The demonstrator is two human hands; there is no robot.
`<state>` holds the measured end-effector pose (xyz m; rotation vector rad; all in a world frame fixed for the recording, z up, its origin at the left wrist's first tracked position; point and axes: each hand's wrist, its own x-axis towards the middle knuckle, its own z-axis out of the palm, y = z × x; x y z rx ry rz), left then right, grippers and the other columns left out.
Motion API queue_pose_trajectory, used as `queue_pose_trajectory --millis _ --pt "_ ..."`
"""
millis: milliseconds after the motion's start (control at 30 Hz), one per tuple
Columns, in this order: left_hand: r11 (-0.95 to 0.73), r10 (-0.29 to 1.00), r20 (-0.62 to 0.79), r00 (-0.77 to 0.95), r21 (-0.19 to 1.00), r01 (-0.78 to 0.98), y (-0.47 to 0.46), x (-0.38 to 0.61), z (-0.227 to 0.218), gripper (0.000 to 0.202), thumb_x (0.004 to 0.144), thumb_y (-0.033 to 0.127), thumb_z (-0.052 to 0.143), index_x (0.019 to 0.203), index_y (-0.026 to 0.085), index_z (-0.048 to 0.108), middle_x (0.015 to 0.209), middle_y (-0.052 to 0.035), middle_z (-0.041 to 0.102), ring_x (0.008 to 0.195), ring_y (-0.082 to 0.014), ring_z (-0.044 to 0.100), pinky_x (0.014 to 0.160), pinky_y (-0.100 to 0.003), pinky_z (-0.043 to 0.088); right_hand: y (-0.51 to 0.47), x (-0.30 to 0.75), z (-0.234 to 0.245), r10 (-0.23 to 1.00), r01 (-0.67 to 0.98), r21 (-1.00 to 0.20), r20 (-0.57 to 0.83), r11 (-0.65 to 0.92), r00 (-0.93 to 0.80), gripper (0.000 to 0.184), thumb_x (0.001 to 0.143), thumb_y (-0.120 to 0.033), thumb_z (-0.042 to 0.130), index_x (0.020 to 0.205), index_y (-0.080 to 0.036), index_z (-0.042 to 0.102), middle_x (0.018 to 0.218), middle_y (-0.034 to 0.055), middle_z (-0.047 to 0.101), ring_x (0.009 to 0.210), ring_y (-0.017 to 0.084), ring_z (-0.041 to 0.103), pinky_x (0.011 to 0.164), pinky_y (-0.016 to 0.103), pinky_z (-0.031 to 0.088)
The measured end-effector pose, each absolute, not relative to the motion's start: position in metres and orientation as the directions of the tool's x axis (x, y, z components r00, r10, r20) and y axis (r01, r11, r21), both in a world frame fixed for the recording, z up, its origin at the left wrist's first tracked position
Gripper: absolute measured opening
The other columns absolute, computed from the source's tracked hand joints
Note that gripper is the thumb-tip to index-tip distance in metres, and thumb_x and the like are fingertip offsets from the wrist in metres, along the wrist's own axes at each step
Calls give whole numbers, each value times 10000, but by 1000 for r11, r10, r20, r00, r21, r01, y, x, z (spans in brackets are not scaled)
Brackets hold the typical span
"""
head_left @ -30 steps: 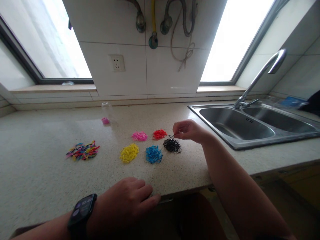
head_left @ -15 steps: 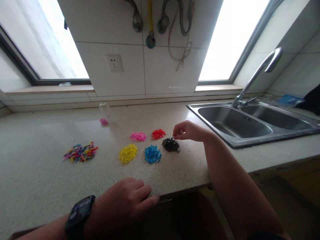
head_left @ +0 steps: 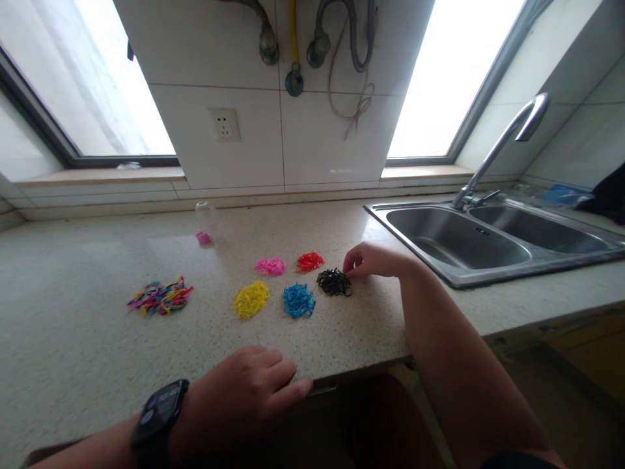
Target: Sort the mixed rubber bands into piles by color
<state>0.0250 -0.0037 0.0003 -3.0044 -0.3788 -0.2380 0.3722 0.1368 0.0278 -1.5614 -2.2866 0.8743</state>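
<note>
My right hand (head_left: 374, 260) is at the right edge of a pile of black rubber bands (head_left: 333, 283). Thumb and fingers are pinched together; whatever is between the tips is too small to make out. Resting at the counter's front edge, my left hand (head_left: 249, 391) has its fingers loosely bent and one stretched to the right, holding nothing visible. Near the black pile lie separate piles of blue bands (head_left: 298, 301), red bands (head_left: 309, 262), pink bands (head_left: 271, 266) and yellow bands (head_left: 250, 299). Farther left is a mixed-colour pile of bands (head_left: 161, 297).
A clear upturned container (head_left: 205, 218) stands behind the piles, with something pink (head_left: 204, 238) at its base. To the right, a steel double sink (head_left: 459, 238) with a tall faucet (head_left: 502, 150) is set into the speckled counter (head_left: 97, 345).
My right hand has shifted slightly right and down at the black pile, fingertips lower against its edge. My left hand stays in place.
</note>
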Motion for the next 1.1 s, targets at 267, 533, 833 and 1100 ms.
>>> queue_pose_trajectory --millis 267,533,833,1100 --pt "-963 234 162 959 -93 251 -3 24 3 207 944 169 541 1148 202 534 812 7 596 612 -178 515 505 -322 396 148 378 18 949 760 -600 -5 251 -317 190 773 -253 640 892 -188 775 753 40 715 560 123 537 518 267 386" --pt "-961 229 139 963 -125 247 -6 23 11 292 956 197 552 1247 191 523 849 -1 616 653 -187 546 498 -345 395 161 367 4 963 841 -470 140 268 -229 208 804 -213 579 908 -187 757 773 43 697 669 154 577 642 282 436" --pt "-965 215 121 969 -125 230 0 10 33 231 967 218 533 1195 212 571 795 -4 634 644 -168 540 497 -324 346 167 373 0 966 864 -433 147 256 -212 236 839 -238 544 941 -189 751 780 44 692 672 163 582 656 290 446" --pt "-787 596 172 785 -68 613 58 -51 77 228 986 311 506 1177 247 614 953 -17 676 801 -170 618 664 -298 404 171 378 -5 970 863 -445 147 238 -192 229 836 -265 556 938 -206 752 800 44 709 701 174 611 663 296 460"
